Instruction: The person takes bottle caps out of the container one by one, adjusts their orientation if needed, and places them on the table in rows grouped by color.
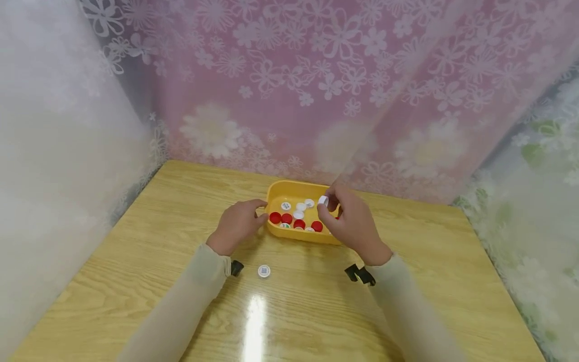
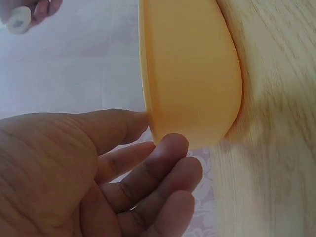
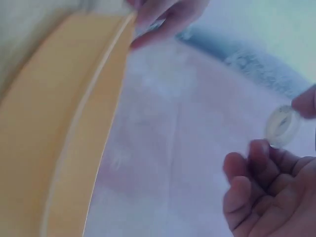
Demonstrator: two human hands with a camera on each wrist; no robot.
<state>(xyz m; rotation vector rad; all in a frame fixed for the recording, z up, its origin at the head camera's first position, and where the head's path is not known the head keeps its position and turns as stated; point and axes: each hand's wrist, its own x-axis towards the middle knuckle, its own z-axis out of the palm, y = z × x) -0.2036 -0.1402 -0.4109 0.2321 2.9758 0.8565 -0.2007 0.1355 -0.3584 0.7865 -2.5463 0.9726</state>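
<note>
My left hand [image 1: 236, 224] pinches the rim at the left end of a yellow plastic basin [image 2: 192, 74], thumb and fingertips at the edge. Over the right part of that basin, my right hand [image 1: 355, 223] holds a white bottle cap [image 3: 283, 126] between thumb and fingertips, raised above the rim. Inside the basin lie several red caps [image 1: 275, 217] and several white caps [image 1: 286, 206], some with printed tops. The right hand hides the basin's right end.
A single white cap [image 1: 264, 271] with a printed square lies on the wooden table [image 1: 145, 241], in front of the basin. A pink flowered curtain [image 1: 271, 100] hangs behind the table, with pale cloth at both sides.
</note>
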